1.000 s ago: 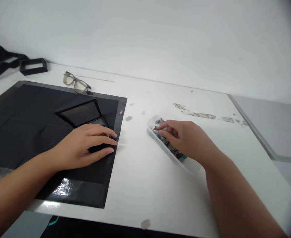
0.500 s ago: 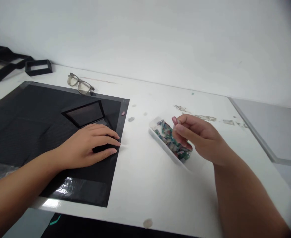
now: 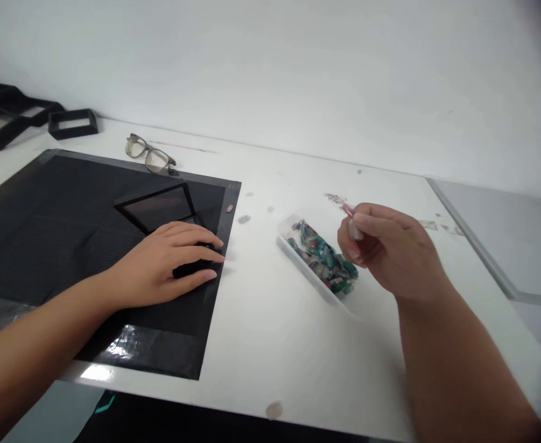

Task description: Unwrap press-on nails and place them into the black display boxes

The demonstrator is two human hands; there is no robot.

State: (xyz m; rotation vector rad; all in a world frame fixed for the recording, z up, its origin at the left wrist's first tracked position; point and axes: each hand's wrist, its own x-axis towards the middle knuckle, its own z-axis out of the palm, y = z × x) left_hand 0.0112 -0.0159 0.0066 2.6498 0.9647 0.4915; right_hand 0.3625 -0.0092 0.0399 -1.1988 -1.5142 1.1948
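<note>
Between thumb and fingers, my right hand [image 3: 385,246] pinches a small pink piece [image 3: 348,210], raised beside a clear plastic box [image 3: 309,280]. Many small glossy pieces [image 3: 320,255], mostly green with some reddish and grey, lie in the box. My left hand [image 3: 173,264] rests palm down at the right side of a black mat [image 3: 67,234], its fingers loosely stretched out. Under and behind that hand is a black rectangular frame [image 3: 157,209], partly covered by the fingers. Another small pink piece [image 3: 229,208] lies at the mat's right edge.
Eyeglasses [image 3: 148,154] lie behind the mat on the white table [image 3: 261,344]. At the back left stand black frames [image 3: 72,125]. Worn patches [image 3: 335,199] mark the tabletop behind the box. A grey-edged panel [image 3: 496,240] lies at the right.
My right hand has drawn back to the right, away from above the box, and the pink piece has turned in its fingers. My left hand has stayed nearly still.
</note>
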